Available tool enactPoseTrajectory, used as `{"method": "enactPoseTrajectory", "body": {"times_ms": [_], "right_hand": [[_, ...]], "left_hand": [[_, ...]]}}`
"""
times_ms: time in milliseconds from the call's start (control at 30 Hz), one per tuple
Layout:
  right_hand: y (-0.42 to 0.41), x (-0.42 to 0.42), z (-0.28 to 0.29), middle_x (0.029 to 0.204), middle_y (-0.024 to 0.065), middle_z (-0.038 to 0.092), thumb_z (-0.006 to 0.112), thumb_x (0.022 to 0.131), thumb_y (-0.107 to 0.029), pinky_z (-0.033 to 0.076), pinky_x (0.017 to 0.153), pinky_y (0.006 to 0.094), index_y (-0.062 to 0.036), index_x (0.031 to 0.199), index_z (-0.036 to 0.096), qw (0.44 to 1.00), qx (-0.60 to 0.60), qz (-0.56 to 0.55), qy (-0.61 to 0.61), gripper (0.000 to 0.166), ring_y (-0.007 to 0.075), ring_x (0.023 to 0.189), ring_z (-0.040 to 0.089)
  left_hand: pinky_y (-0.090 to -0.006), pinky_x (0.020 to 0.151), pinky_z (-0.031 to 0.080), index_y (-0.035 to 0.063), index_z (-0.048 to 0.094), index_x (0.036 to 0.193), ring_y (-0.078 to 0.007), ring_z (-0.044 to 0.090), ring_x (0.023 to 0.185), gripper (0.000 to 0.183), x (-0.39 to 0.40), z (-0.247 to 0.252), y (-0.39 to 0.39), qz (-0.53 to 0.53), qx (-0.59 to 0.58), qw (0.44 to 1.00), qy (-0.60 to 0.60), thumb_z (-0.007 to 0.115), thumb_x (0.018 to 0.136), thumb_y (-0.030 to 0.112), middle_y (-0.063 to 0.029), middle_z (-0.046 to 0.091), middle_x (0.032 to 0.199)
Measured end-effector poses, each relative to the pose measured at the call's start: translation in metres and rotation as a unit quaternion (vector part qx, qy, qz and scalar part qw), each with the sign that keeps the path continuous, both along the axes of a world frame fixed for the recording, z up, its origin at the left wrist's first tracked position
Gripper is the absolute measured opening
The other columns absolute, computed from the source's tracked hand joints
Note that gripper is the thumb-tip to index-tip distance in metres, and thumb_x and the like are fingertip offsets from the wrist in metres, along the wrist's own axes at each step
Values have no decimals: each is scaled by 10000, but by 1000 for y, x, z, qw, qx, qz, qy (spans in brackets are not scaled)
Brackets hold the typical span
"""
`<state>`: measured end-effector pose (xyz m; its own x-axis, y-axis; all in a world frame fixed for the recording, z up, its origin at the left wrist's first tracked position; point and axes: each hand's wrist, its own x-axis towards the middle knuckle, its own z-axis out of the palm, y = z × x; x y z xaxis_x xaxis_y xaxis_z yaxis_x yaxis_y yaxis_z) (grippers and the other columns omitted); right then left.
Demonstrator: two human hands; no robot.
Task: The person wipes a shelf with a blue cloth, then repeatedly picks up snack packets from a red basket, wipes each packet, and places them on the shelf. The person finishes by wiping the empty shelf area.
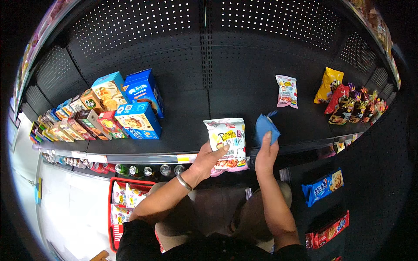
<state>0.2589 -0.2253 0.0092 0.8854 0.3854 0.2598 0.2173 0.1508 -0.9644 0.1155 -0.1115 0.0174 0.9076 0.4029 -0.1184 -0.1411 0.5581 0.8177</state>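
Note:
My left hand (210, 158), with a metal bangle on its wrist, grips a white and pink snack bag (230, 135) upright, with the thumb across its front. To its right, my right hand (267, 151) holds a folded blue cloth (266, 129) between thumb and fingers. The cloth and the bag are apart. Both hands are at the front edge of a black metal shelf (183, 130). Another snack bag (287, 91) of the same design lies farther back on the shelf. At the lower left, a red shopping basket (111, 208) holds several similar bags (119, 215).
Cookie and biscuit boxes (137, 120) line the shelf's left part. Yellow, red and dark snack bags (341, 107) are at its right. Cans (165, 169) stand below the shelf. A blue biscuit pack (323, 187) and a red one (329, 230) are at the lower right.

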Motion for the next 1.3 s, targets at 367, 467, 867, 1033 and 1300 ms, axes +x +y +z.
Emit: {"method": "enactPoseTrajectory", "body": {"times_ms": [367, 467, 867, 1033, 1300], "right_hand": [[14, -50, 11, 1496, 128, 340, 590, 866, -269, 252, 1092, 490, -140, 1410, 429, 833, -232, 156, -477, 583, 335, 1368, 326], [14, -66, 13, 1509, 107, 318, 654, 823, -243, 219, 1122, 491, -153, 1407, 431, 813, -240, 208, -487, 632, 313, 1393, 289], [19, -48, 18, 1510, 154, 307, 543, 905, -269, 207, 1125, 494, -71, 1442, 355, 857, -218, 138, -445, 603, 336, 1393, 290], [15, -4, -3, 1482, 234, 303, 455, 968, -341, 259, 1108, 458, -24, 1403, 391, 928, -210, 108, -288, 542, 383, 1365, 316], [6, -14, 11, 1041, 111, 663, 691, 873, -227, 544, 755, 310, 1, 1196, 562, 936, 50, 232, 262, 416, 168, 894, 662]], "left_hand": [[-403, 990, 464, 54, 428, 1325, -246, 566, 1139, 546, 2, -7, 11, 40, -134, 990, -20, 356, 998, 485, -138, 553, 1260], [-458, 1029, 426, 27, 358, 1377, -323, 517, 1197, 631, -1, -4, 30, 41, -175, 983, -32, 286, 997, 525, -195, 500, 1309], [-385, 918, 515, 58, 473, 1273, -232, 610, 1067, 439, 5, -14, 13, 71, -109, 991, -26, 378, 1015, 399, -116, 573, 1235], [-436, 925, 524, 15, 414, 1317, -274, 604, 1095, 479, 8, -13, -6, 15, -132, 991, -31, 402, 1004, 377, -164, 573, 1229], [-333, 890, 532, -28, 422, 1297, -216, 620, 1045, 521, 6, -5, 7, 22, -68, 997, -24, 427, 999, 399, -160, 586, 1184]]}}
